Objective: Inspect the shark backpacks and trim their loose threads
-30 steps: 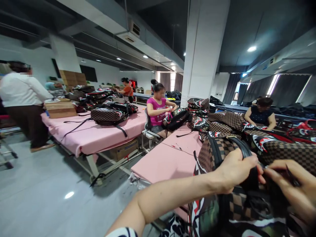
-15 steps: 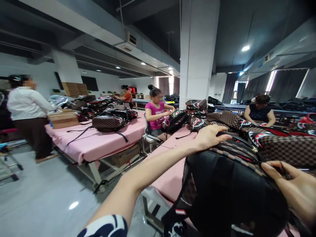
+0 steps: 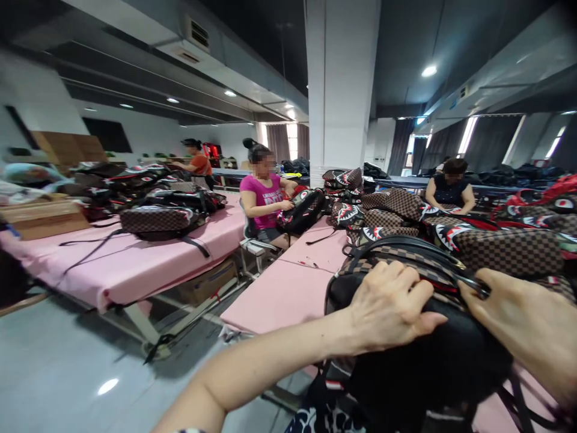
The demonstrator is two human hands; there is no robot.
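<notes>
A black backpack [image 3: 433,367] with brown checkered trim stands upright in front of me on the pink table. A red-edged zipper line and a black carry handle [image 3: 406,240] run along its top. My left hand [image 3: 396,307] is curled over the top edge, its fingers closed on the fabric and the thumb lying along the black panel. Close to the right end of the zipper, my right hand [image 3: 514,319] is closed on a small dark, shiny tool [image 3: 478,287]; its kind is mostly hidden by the fingers.
Checkered bags with shark-teeth prints [image 3: 505,249] are heaped behind the backpack. Across the table a person in a pink shirt [image 3: 265,198] handles a bag. Another person [image 3: 451,189] sits farther right. A second pink table [image 3: 148,264] bears more bags and a cardboard box [image 3: 45,219].
My left hand has moved from near the handle down onto the front top edge and closed there. My right hand has come to the zipper's end. The view has turned right.
</notes>
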